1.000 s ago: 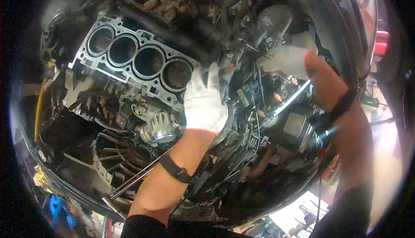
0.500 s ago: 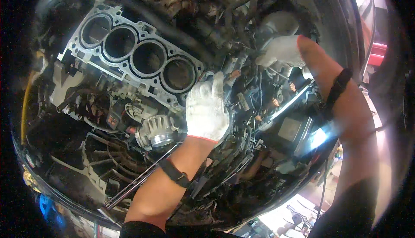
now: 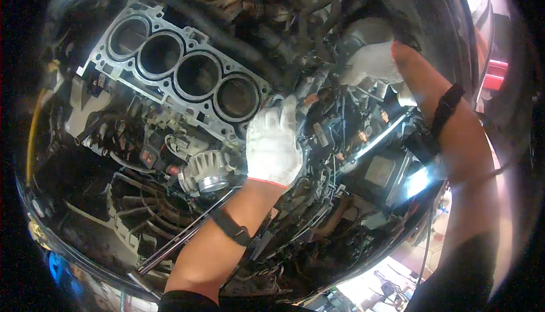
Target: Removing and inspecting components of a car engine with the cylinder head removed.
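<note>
Beside the right end of a bare engine block with its open cylinder bores is my left hand, in a white knit glove with a red cuff. Its fingers bend down and away among parts next to the block, and their tips are hidden. Farther right and back, my right hand, gloved alike, is closed beside a rounded grey housing. What either hand grips is hidden. A bright light bar lies just below my right hand.
A round metal throttle body sits in front of the block. Across the front leans a long metal bar, passing under my left forearm. Wiring and connectors crowd the space between my hands. A dark box stands at the right.
The view has shifted slightly. My left hand stays by the block's end with its fingers a little more bent; my right hand has barely moved.
</note>
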Available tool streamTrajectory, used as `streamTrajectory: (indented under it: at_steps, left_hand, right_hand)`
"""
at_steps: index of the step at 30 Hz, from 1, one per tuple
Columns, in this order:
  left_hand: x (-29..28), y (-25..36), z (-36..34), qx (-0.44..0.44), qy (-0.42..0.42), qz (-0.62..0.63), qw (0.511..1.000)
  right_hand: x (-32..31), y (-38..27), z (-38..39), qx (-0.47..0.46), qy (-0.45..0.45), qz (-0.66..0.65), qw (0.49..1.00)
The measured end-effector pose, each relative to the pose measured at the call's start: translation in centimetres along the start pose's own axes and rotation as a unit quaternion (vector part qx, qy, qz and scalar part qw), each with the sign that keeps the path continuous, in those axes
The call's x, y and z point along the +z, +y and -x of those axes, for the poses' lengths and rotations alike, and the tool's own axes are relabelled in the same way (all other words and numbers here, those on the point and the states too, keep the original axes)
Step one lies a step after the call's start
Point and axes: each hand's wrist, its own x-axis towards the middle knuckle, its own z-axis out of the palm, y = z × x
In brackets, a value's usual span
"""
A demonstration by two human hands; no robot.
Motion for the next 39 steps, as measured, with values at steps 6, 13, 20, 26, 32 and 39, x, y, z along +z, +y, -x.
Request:
streamTrajectory:
  at_steps: [6,13,20,26,32,39]
  left_hand:
    - [-0.3,-0.3,0.2,-0.007,0.012,-0.002,1.0]
    - [-0.8,-1.3,0.4,-0.017,0.015,-0.011,1.0]
    - [-0.4,-0.3,0.2,-0.011,0.011,0.001,1.0]
    - [-0.8,-1.0,0.4,-0.011,0.013,-0.005,1.0]
    - [-0.5,-0.5,0.2,-0.01,0.003,0.015,1.0]
    - [-0.1,-0.9,0.5,-0.007,0.019,-0.006,1.0]
  right_hand:
    - [-0.6,0.4,-1.7,-0.014,-0.05,-0.033,0.998]
    - [-0.6,-1.7,-2.9,0.035,-0.084,0.0,0.996]
    - [-1.0,-1.6,-1.2,0.075,-0.101,-0.041,0.991]
    - [0.1,-2.0,-0.9,0.005,-0.074,-0.101,0.992]
    - [3.0,-0.3,-0.3,0.009,-0.011,-0.206,0.978]
    - [6.6,-3.1,0.0,0.047,0.074,-0.338,0.937]
